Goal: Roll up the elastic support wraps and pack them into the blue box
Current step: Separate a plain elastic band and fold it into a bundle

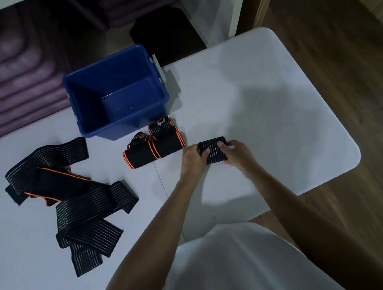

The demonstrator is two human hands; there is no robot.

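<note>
A rolled black striped wrap [213, 151] lies on the white table [262, 99], right of centre. My left hand [192, 157] grips its left end and my right hand [236, 153] grips its right end, thumbs over the top. The blue box [87, 120] stands open behind, with nothing visible inside. Two rolled black wraps with orange edges [154, 147] lie side by side just in front of the box. Unrolled striped wraps [76, 198] lie tangled on the table's left.
The table's rounded right edge [354, 151] drops to a wooden floor. Purple folded mats [11, 85] are stacked behind the table on the left. A black object [164, 31] sits behind the box. My white garment [235, 266] fills the bottom of the view.
</note>
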